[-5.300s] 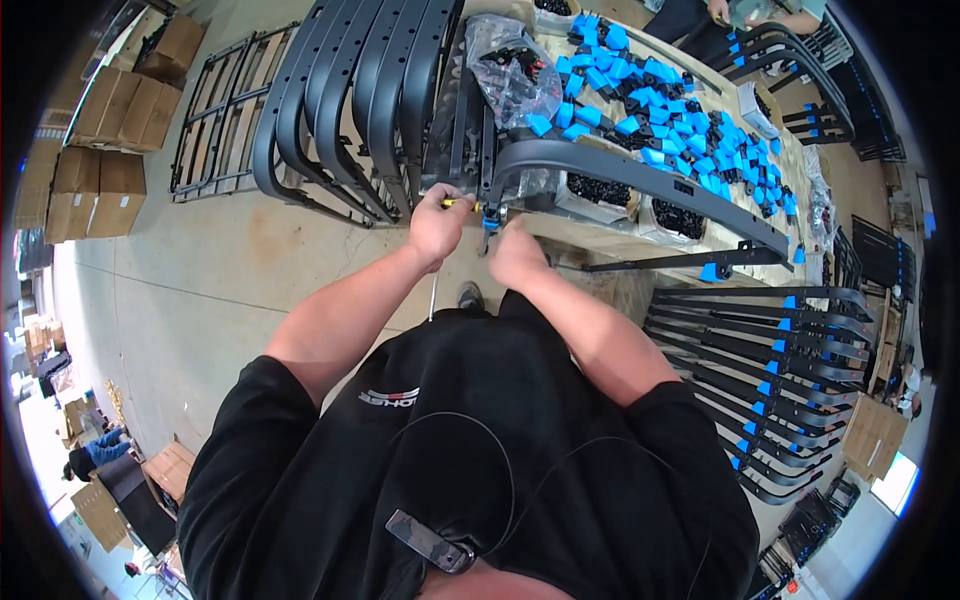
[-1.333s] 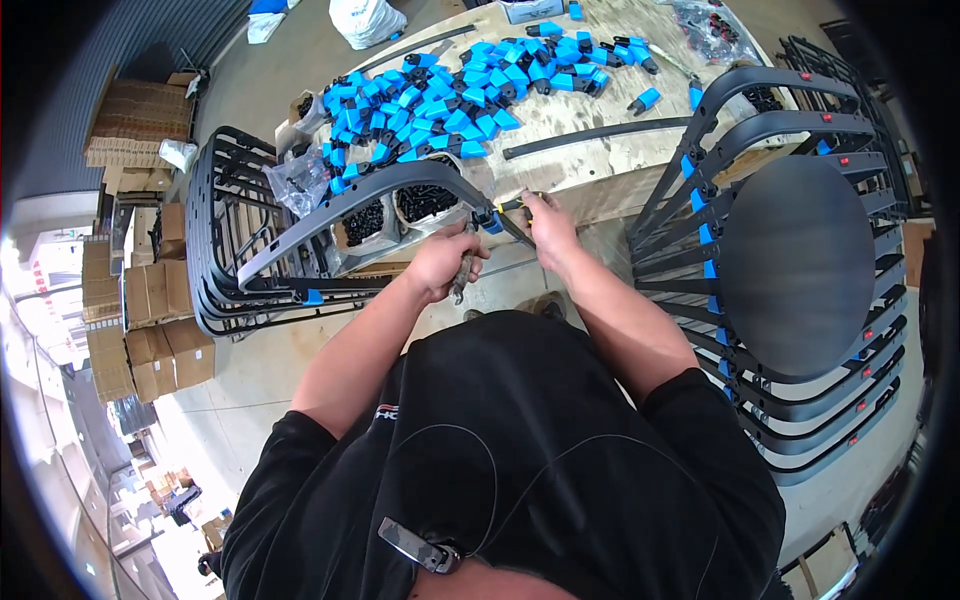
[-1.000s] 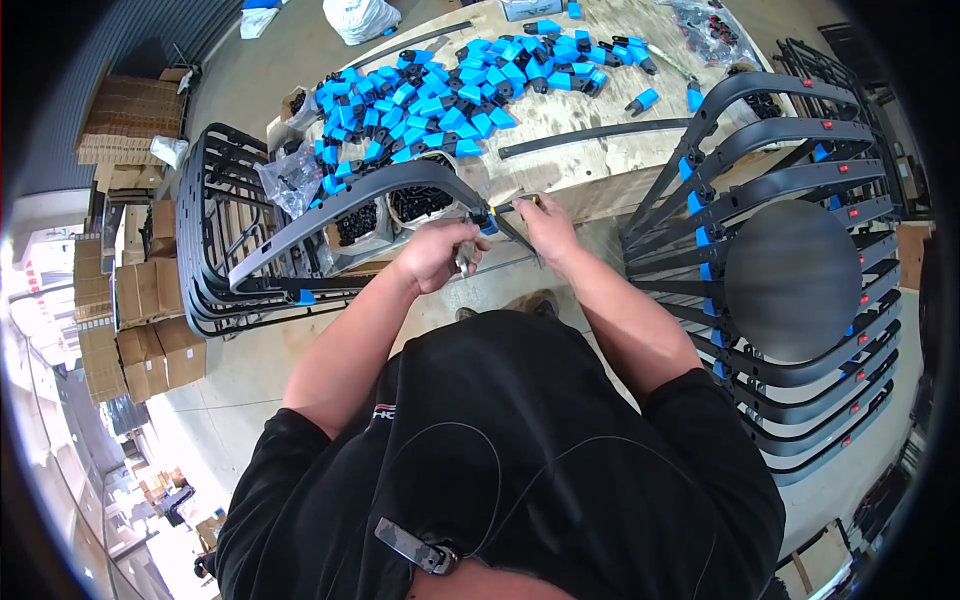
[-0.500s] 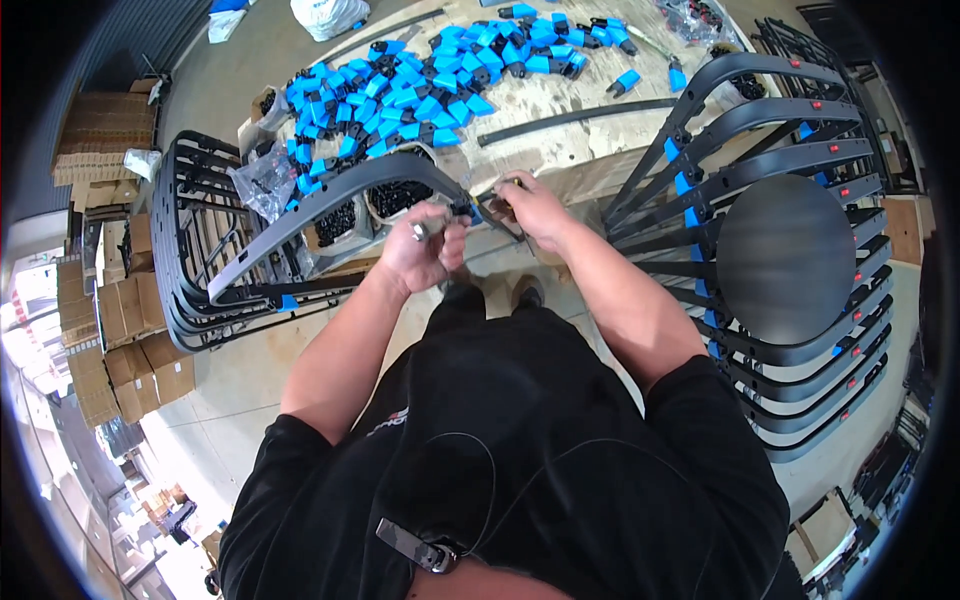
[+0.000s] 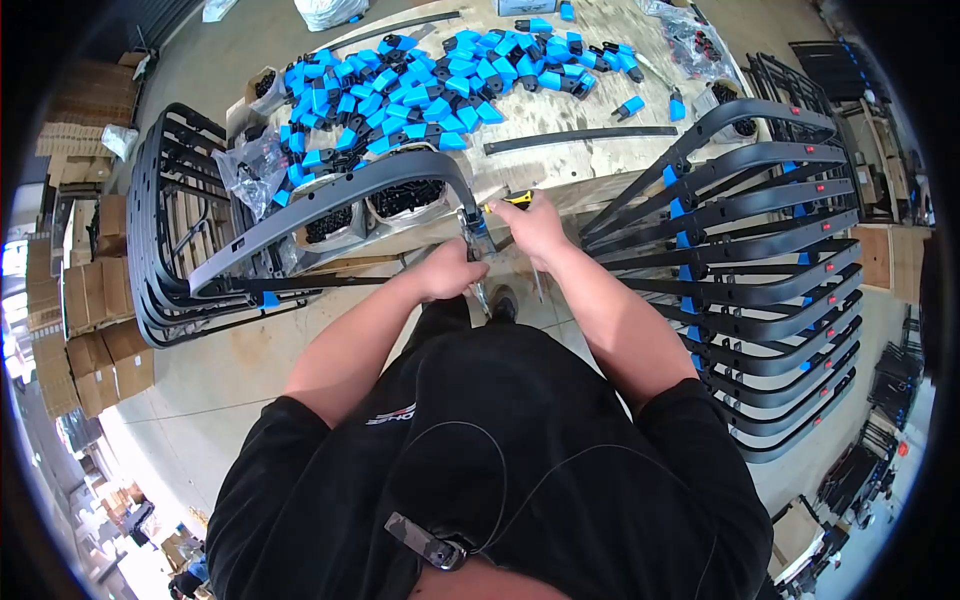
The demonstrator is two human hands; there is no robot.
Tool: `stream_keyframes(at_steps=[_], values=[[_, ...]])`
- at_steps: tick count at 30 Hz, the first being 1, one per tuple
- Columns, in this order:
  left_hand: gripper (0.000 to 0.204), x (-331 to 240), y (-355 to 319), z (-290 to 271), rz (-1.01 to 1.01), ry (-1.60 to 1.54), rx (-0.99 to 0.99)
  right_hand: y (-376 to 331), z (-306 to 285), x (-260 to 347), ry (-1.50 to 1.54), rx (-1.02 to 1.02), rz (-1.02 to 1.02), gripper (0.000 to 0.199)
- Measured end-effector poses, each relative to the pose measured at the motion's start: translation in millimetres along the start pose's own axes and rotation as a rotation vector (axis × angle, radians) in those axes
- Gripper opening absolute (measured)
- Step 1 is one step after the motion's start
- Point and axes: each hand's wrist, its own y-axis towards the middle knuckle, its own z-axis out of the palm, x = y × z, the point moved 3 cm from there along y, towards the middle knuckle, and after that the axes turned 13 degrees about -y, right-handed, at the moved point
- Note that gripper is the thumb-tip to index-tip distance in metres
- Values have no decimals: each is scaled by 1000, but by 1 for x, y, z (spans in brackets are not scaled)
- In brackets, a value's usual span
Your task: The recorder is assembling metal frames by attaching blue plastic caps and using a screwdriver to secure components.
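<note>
A dark grey curved metal bar arches in front of me, and its right end comes down between my hands. A small blue part shows at that end. My left hand is closed round a silver hand tool, perhaps pliers, whose upper part reaches the bar's end. Just right of it, my right hand grips a yellow-and-black handled tool, its front close to the bar's end. A thin metal piece sticks out below my right hand; what it belongs to is hidden.
A wooden workbench carries a heap of blue-and-black plastic parts and a flat dark strip. Boxes of small black parts stand along its near edge. Stacked curved frames rise on my right, more frames on my left.
My left hand has lowered and turned, so the silver tool now points down beside the bar's end. The right hand's yellow-and-black handle has come into clearer view.
</note>
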Motion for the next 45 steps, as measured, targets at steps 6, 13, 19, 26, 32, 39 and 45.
stream_keyframes(at_steps=[6, 13, 19, 26, 32, 39, 45], values=[[26, -27, -5, -7, -88, -382, 100, -1, 0, -3, 16, -59, -41, 52], [42, 4, 11, 8, -16, 414, -358, -1, 3, -1, -46, -62, 29, 51], [31, -26, -4, 1, -123, -1056, 134, -12, -8, 12, -30, 77, 198, 52], [54, -18, -5, 6, -123, 64, 24, 4, 4, -10, -153, -133, -76, 55], [27, -5, -3, 7, -14, 159, -126, 0, 4, -2, -88, -107, -66, 54], [29, -25, 6, -23, -264, -1476, 446, -2, -5, -2, -111, -84, -22, 52], [65, 30, 12, 10, 39, 332, -234, -3, 9, -8, -134, -91, -58, 52]])
